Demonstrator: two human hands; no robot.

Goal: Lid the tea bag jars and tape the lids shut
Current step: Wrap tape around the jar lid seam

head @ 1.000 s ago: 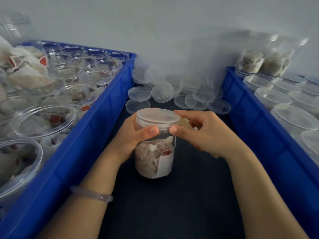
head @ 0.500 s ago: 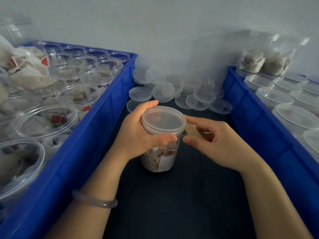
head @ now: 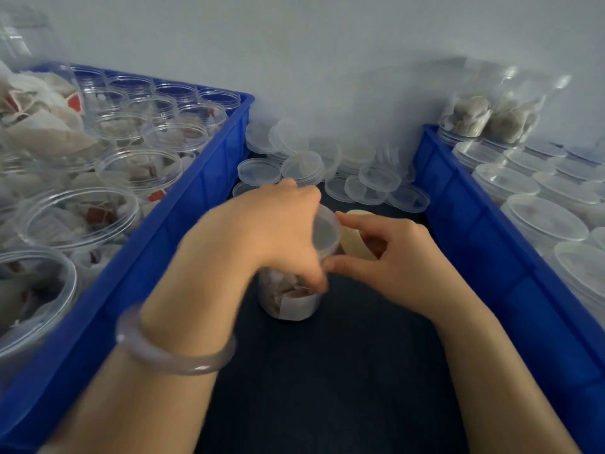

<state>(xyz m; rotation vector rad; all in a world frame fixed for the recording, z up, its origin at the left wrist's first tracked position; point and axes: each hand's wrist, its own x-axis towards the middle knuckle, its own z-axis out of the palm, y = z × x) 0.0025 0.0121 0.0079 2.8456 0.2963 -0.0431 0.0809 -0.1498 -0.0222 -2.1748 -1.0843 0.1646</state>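
L hand (head: 271,231) now grips over lid (head: 327,229), twisting jar (head: 291,304). R hand (head: 396,262) pinches tape (head: 357,235) at rim: wrap's underway.

A small packing workshop: blue crates (head: 203,178) full of open jars (head: 82,217) and lidded jars (head: 543,221), loose lids (head: 376,178) heaped against a bare wall (head: 327,44).

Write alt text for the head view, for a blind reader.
The left hand grips a lidded tea bag jar on a dark table while the right hand holds a tape roll beside its lid. Blue crates of jars stand on both sides.
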